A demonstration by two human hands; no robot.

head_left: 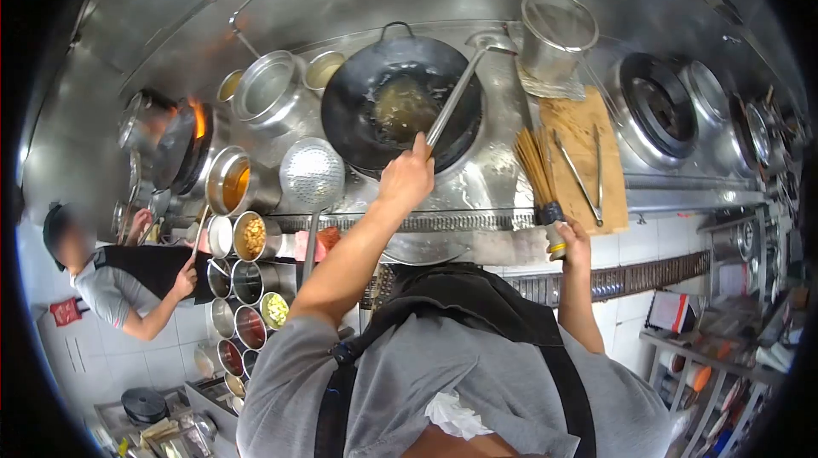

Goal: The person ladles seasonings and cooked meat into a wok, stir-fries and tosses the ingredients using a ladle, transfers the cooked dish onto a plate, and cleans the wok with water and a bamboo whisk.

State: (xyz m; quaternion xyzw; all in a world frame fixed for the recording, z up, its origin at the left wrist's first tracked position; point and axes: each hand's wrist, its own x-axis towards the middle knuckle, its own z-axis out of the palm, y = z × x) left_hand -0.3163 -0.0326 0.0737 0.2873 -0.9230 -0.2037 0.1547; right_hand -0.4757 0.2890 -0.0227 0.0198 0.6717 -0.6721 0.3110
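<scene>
My left hand (406, 178) grips the lower end of a long metal ladle (457, 98), whose handle slants across the right side of a black wok (348, 109). The ladle's head is beyond the wok's far right rim. A little cloudy liquid (405, 106) lies in the wok's bottom. In my right hand (573, 241) is a bamboo wok brush (535, 170), held by its dark wrapped handle with the bristles pointing away from me. Close to its bristles, metal tongs (578, 178) lie on a stained brown cloth or board (607, 190). A perforated skimmer (313, 170) rests left of the wok.
A mesh strainer (560, 25) sits at the back right. On the left are metal pots (266, 87) and several seasoning containers (250, 236). A co-worker (128, 279) stands at the far left beside a wok with flames (198, 119). More wok burners (660, 109) are on the right.
</scene>
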